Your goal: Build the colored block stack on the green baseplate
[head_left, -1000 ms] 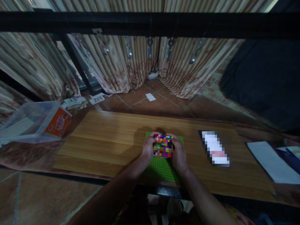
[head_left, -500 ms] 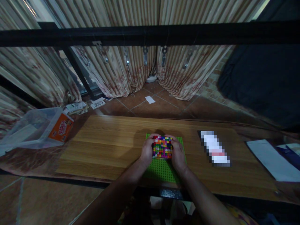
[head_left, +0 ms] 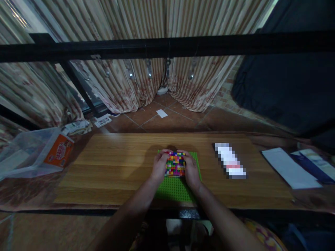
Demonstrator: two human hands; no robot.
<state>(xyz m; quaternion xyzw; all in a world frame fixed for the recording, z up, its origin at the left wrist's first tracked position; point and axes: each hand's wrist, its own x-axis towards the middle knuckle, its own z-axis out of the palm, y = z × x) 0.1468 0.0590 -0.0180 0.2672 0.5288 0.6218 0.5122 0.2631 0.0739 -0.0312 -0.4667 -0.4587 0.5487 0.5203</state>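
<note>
Between my two hands is a block of many-coloured toy building bricks [head_left: 175, 164], roughly square from above. My left hand [head_left: 159, 166] is closed along its left side, and my right hand [head_left: 192, 169] grips the right side. Both thumbs lie near the top edges; the other fingers are mostly hidden around the far side. Beneath the bricks lies a green studded baseplate [head_left: 174, 191] on the wooden board [head_left: 112, 167]. Whether the block touches the baseplate or is held just above it, I cannot tell.
A blurred-out flat object [head_left: 230, 161] lies right of the baseplate. White sheets [head_left: 290, 169] are further right. At the left stands a clear plastic bin [head_left: 31, 153] with an orange label. A dark bar [head_left: 146, 48] crosses in front of the curtains [head_left: 125, 83].
My view has shifted slightly, so the scene sits a little further left. Both hands keep their hold on the brick block over the baseplate.
</note>
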